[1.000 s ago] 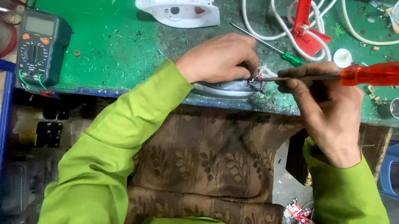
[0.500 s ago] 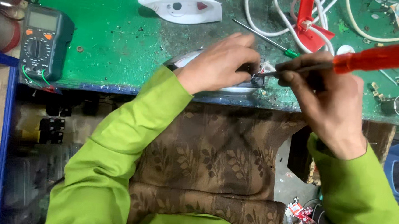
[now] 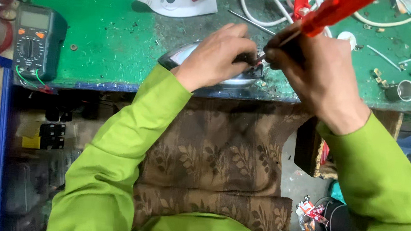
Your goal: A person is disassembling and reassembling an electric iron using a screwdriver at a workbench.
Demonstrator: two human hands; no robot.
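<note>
My left hand (image 3: 219,56) presses down on a shiny metal iron soleplate (image 3: 183,55) lying near the front edge of the green workbench (image 3: 109,41). My right hand (image 3: 314,75) grips a screwdriver with a red translucent handle (image 3: 335,11), its tip set at the rear of the soleplate close to the left fingertips. Both arms wear bright green sleeves. Most of the soleplate is hidden under my left hand.
A white plastic iron cover (image 3: 175,0) lies at the back. A dark multimeter (image 3: 34,41) with green and red leads sits at the left. White cables (image 3: 265,13), a second screwdriver (image 3: 250,21) and a small metal ring (image 3: 405,90) lie on the right.
The screwdriver handle has tilted up from nearly level to steeply raised. Both hands stay on the soleplate, and the view has shifted slightly.
</note>
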